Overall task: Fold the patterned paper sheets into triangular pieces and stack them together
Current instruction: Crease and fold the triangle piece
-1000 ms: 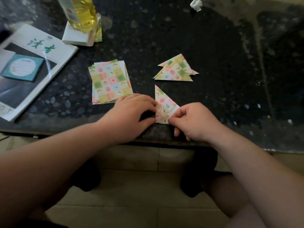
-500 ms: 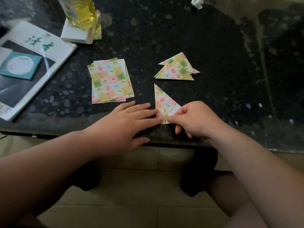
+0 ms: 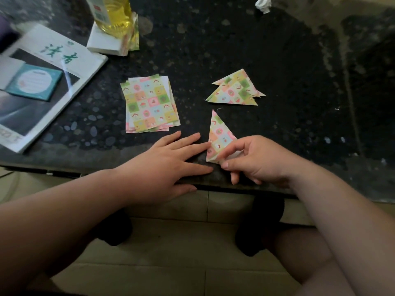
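I am pinching a folded triangle [image 3: 220, 135] at mid-frame with my right hand [image 3: 254, 161]; my left hand [image 3: 171, 159] is lying flat, fingers spread. Finished triangles [image 3: 235, 88] are piling up at upper right, and a stack of unfolded sheets [image 3: 149, 103] is waiting at centre left.

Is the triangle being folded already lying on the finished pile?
No, the folded triangle lies apart from the finished pile, pinched by the right hand.

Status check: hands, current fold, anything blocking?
Left hand flat on table edge, fingertips at the folded triangle. Right hand pinching its lower corner. Finished pile beyond it, flat sheets to the left. Nothing in the way.
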A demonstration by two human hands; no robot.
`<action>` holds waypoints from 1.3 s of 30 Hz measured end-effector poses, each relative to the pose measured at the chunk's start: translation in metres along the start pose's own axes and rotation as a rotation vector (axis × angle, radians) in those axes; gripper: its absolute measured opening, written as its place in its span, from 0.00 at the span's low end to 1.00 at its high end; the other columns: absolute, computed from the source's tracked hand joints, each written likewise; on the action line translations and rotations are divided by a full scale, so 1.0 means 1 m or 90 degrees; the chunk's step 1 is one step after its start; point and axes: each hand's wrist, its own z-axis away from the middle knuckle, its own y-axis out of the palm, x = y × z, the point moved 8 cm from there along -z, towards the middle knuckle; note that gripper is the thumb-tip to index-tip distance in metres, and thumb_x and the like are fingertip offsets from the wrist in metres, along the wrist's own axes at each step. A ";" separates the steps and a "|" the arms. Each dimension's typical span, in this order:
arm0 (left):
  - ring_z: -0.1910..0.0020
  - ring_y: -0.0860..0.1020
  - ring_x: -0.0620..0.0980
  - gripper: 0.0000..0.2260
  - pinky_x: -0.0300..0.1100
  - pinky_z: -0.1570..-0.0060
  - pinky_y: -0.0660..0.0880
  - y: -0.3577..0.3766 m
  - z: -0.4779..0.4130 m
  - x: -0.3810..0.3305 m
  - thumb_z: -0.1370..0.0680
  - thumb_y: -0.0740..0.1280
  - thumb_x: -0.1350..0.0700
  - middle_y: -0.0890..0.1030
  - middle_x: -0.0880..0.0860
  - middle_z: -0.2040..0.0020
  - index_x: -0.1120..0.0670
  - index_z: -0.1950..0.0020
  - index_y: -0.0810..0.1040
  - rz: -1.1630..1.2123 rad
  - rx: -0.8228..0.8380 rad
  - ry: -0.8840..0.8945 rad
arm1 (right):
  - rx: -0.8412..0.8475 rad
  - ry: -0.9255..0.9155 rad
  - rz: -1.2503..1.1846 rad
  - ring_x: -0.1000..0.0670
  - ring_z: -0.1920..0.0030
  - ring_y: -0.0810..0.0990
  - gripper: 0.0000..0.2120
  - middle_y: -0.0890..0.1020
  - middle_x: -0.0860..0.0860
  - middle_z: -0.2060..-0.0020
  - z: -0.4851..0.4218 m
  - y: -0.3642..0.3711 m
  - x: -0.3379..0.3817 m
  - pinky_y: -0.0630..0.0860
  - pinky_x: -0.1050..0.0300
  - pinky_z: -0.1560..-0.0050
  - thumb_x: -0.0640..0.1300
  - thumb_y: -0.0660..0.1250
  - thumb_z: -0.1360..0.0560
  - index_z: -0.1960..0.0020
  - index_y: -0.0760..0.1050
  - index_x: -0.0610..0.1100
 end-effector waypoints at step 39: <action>0.17 0.42 0.50 0.36 0.52 0.22 0.38 0.001 -0.001 -0.007 0.21 0.52 0.32 0.50 0.47 0.16 0.45 0.16 0.49 -0.052 -0.004 -0.037 | -0.147 0.072 -0.016 0.53 0.80 0.69 0.06 0.83 0.47 0.72 0.003 -0.008 -0.001 0.67 0.62 0.74 0.39 0.70 0.23 0.57 0.84 0.39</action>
